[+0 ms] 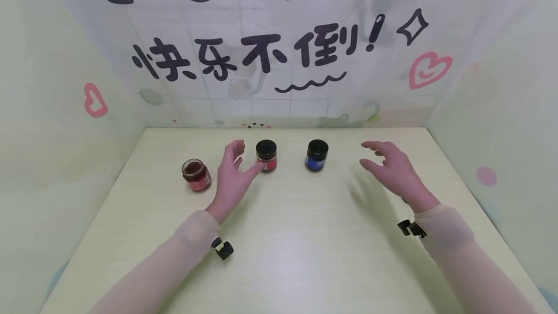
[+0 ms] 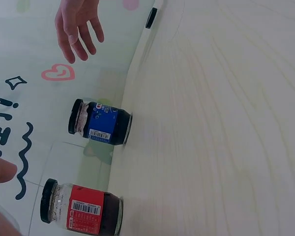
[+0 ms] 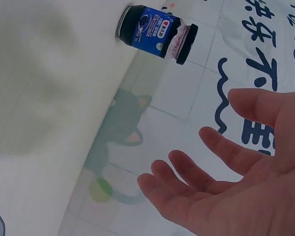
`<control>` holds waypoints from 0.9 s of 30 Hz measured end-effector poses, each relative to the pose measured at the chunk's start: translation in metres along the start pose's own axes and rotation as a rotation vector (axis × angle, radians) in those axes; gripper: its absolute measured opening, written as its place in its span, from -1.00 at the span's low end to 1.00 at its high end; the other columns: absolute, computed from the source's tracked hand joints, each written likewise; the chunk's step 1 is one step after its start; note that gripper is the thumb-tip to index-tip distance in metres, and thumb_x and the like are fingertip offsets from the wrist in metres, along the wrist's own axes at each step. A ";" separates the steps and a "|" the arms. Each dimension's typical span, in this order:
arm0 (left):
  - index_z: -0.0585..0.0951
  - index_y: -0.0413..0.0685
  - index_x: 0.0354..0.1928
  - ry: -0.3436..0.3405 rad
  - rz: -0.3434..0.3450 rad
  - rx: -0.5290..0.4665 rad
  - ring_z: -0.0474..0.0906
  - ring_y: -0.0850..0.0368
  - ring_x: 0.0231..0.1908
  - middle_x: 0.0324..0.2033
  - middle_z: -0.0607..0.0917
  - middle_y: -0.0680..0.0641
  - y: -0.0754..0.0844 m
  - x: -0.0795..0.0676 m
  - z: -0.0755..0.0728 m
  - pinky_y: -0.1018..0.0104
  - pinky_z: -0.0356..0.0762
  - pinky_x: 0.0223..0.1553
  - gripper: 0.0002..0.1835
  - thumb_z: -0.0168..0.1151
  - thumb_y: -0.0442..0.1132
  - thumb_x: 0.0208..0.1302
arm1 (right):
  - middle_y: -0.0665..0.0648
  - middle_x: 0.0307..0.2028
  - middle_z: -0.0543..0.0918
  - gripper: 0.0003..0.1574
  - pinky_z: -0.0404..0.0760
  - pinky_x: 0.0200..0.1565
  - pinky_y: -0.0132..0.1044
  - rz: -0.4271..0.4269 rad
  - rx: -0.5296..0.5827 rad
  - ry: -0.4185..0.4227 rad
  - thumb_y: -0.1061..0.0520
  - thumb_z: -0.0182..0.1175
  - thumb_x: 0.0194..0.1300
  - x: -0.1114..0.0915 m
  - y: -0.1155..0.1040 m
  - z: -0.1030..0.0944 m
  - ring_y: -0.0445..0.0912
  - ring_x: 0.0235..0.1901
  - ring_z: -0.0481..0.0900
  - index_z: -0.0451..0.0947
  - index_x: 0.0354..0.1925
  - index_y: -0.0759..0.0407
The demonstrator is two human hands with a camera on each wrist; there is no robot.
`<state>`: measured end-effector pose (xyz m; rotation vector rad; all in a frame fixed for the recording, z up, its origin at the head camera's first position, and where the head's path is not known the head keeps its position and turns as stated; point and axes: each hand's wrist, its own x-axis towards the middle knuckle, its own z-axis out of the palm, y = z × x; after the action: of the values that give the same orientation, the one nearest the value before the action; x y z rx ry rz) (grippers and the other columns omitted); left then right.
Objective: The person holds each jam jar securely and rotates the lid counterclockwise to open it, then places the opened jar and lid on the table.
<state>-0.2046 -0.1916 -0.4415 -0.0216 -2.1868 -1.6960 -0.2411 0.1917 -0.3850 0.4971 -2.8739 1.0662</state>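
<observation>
My left hand (image 1: 231,176) hovers over the table, fingers bent loosely and nothing in its grasp. Its thumb overlaps the lower edge of a red-labelled jar with a black lid (image 1: 266,151) in the head view. Left of this hand stands an open jar (image 1: 197,176) with a red label and dark reddish-brown contents, no lid on it. A blue-labelled jar (image 1: 316,155), black-lidded and upright, stands right of the middle. My right hand (image 1: 392,166) is raised to the right of that jar; the right wrist view shows its fingers (image 3: 187,177) spread and holding nothing.
The pale wooden table (image 1: 287,246) is enclosed by printed walls on three sides. Large dark lettering and a pink heart (image 1: 430,70) mark the back wall (image 1: 244,105). Dark wrist devices (image 1: 223,248) sit at the cuffs of both light sleeves.
</observation>
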 end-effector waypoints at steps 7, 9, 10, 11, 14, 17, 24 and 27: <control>0.30 -0.05 0.38 -0.025 -0.062 -0.023 0.33 -0.08 0.34 0.28 0.43 -0.12 -0.008 0.006 0.009 0.17 0.23 0.39 -0.21 0.50 -0.30 0.16 | 0.24 0.18 0.47 -0.39 0.47 0.20 0.15 -0.024 0.047 0.012 0.01 0.24 0.43 0.008 -0.014 0.010 0.21 0.19 0.45 0.43 0.35 0.16; 0.30 -0.05 0.39 -0.029 -0.075 -0.020 0.33 -0.13 0.34 0.29 0.43 -0.15 -0.009 0.008 0.011 0.14 0.23 0.39 -0.21 0.50 -0.29 0.16 | 0.22 0.19 0.46 -0.39 0.47 0.20 0.15 -0.029 0.062 0.008 0.01 0.23 0.43 0.010 -0.018 0.013 0.20 0.19 0.45 0.43 0.35 0.14; 0.29 -0.05 0.39 -0.030 -0.082 -0.018 0.32 -0.16 0.34 0.29 0.43 -0.17 -0.010 0.008 0.012 0.14 0.24 0.39 -0.21 0.50 -0.28 0.16 | 0.21 0.19 0.46 -0.39 0.47 0.20 0.14 -0.029 0.070 0.004 0.00 0.23 0.43 0.011 -0.020 0.014 0.20 0.19 0.45 0.43 0.35 0.13; 0.29 -0.05 0.39 -0.031 -0.089 -0.016 0.32 -0.16 0.34 0.30 0.42 -0.18 -0.011 0.009 0.013 0.14 0.24 0.39 -0.20 0.50 -0.27 0.16 | 0.20 0.19 0.46 -0.39 0.47 0.20 0.14 -0.030 0.076 0.001 0.00 0.23 0.42 0.011 -0.022 0.016 0.19 0.19 0.45 0.43 0.35 0.12; 0.29 -0.08 0.39 -0.024 -0.100 -0.010 0.34 -0.17 0.33 0.30 0.42 -0.23 -0.013 0.010 0.016 0.12 0.26 0.37 -0.19 0.51 -0.27 0.15 | 0.19 0.19 0.46 -0.39 0.49 0.19 0.13 -0.035 0.091 -0.005 0.00 0.24 0.42 0.013 -0.027 0.020 0.18 0.19 0.45 0.43 0.35 0.12; 0.30 -0.09 0.39 -0.018 -0.111 0.001 0.36 -0.13 0.30 0.29 0.44 -0.22 -0.014 0.012 0.019 0.12 0.28 0.36 -0.19 0.51 -0.27 0.14 | 0.18 0.20 0.46 -0.40 0.50 0.18 0.12 -0.042 0.100 -0.006 0.01 0.25 0.41 0.015 -0.032 0.024 0.17 0.19 0.45 0.44 0.34 0.12; 0.29 -0.07 0.41 -0.022 -0.142 0.023 0.38 -0.10 0.30 0.27 0.46 -0.16 -0.019 0.016 0.025 0.14 0.31 0.34 -0.16 0.52 -0.27 0.11 | 0.13 0.20 0.47 -0.42 0.55 0.15 0.07 -0.054 0.112 -0.016 0.01 0.26 0.40 0.019 -0.042 0.032 0.14 0.18 0.46 0.46 0.32 0.07; 0.29 -0.10 0.41 -0.030 -0.155 0.027 0.38 -0.09 0.30 0.26 0.47 -0.18 -0.022 0.018 0.027 0.13 0.33 0.34 -0.14 0.53 -0.27 0.10 | 0.12 0.20 0.47 -0.43 0.56 0.14 0.04 -0.057 0.121 -0.021 0.02 0.27 0.39 0.020 -0.045 0.035 0.12 0.18 0.47 0.47 0.32 0.06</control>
<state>-0.2338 -0.1757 -0.4625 0.1337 -2.2851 -1.7574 -0.2430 0.1317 -0.3801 0.5955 -2.8062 1.2385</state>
